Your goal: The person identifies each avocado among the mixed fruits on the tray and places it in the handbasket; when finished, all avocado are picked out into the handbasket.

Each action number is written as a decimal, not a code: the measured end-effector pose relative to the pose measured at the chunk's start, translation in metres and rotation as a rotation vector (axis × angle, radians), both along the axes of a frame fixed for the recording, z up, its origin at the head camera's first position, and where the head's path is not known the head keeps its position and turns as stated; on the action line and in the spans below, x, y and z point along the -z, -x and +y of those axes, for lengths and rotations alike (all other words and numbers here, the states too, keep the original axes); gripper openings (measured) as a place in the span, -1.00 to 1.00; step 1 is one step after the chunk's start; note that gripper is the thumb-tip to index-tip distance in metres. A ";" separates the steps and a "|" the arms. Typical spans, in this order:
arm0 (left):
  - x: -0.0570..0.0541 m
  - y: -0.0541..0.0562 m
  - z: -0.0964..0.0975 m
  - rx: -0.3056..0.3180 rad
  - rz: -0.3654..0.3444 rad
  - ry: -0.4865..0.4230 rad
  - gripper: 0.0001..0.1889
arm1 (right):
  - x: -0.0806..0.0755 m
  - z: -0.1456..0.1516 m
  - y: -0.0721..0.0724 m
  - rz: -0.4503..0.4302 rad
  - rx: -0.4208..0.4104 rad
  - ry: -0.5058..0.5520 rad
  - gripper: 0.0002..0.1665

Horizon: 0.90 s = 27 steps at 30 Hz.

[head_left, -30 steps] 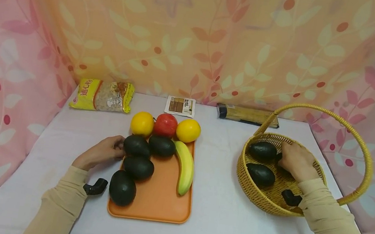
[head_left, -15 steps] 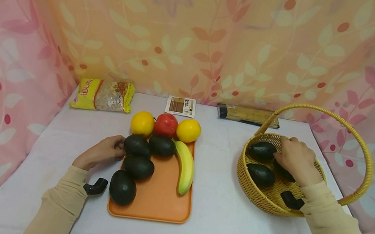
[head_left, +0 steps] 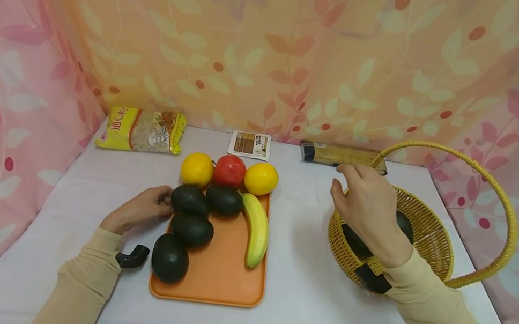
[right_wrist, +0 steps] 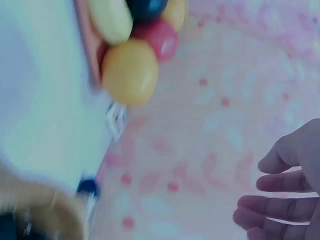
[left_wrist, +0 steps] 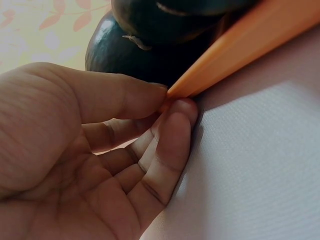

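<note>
In the left wrist view, my left hand pinches the rim of the orange tray between thumb and fingers. Several dark avocados lie along the tray's left and upper part, and a banana lies along its right side. An orange, a round red fruit and a lemon line its far end. My right hand is over the left side of the wicker basket, holding nothing, fingers relaxed and apart. Beneath it, dark avocados in the basket are partly hidden.
Along the back stand a yellow food bag, a small white packet and a long brown package. The basket's tall handle arches to the right. Patterned curtains enclose the table.
My right hand has left the avocado it was touching inside the basket, rising and moving left without one. My left hand stays at the tray's edge.
</note>
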State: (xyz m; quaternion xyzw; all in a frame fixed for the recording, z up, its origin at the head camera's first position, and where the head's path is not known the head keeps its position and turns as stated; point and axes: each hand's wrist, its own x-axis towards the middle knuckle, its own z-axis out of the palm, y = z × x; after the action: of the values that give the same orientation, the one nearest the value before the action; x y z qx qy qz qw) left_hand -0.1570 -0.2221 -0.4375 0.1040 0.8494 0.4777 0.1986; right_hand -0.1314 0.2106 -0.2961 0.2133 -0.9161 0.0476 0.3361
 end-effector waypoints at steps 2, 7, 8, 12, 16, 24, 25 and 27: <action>-0.001 0.001 0.000 -0.002 0.002 0.008 -0.64 | 0.000 -0.016 -0.002 0.032 -0.058 -0.002 -0.79; -0.002 0.000 0.001 -0.005 -0.005 0.012 -0.62 | 0.005 -0.051 -0.007 0.033 -0.177 -0.008 -0.77; -0.003 0.000 0.002 -0.003 -0.007 0.008 -0.62 | 0.007 -0.057 -0.008 0.030 -0.189 -0.010 -0.76; -0.004 -0.001 0.004 -0.007 -0.029 0.015 -0.60 | 0.021 -0.082 -0.012 0.003 -0.230 -0.036 -0.76; -0.005 -0.002 0.003 -0.012 -0.028 0.019 -0.61 | 0.042 -0.107 -0.020 -0.048 -0.277 -0.126 -0.70; -0.001 0.000 0.001 -0.007 -0.015 0.020 -0.61 | 0.077 -0.147 -0.035 -0.175 -0.325 -0.314 -0.46; -0.001 0.000 0.001 -0.009 -0.017 0.020 -0.61 | 0.080 -0.151 -0.037 -0.183 -0.328 -0.320 -0.46; -0.001 -0.001 0.001 -0.009 -0.024 0.014 -0.60 | 0.084 -0.158 -0.038 -0.191 -0.326 -0.328 -0.46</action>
State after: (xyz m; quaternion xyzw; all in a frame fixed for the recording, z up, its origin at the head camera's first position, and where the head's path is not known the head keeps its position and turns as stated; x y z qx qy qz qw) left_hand -0.1563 -0.2208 -0.4369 0.0930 0.8508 0.4737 0.2074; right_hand -0.0931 0.0530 -0.3803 0.4044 -0.8927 -0.0280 0.1969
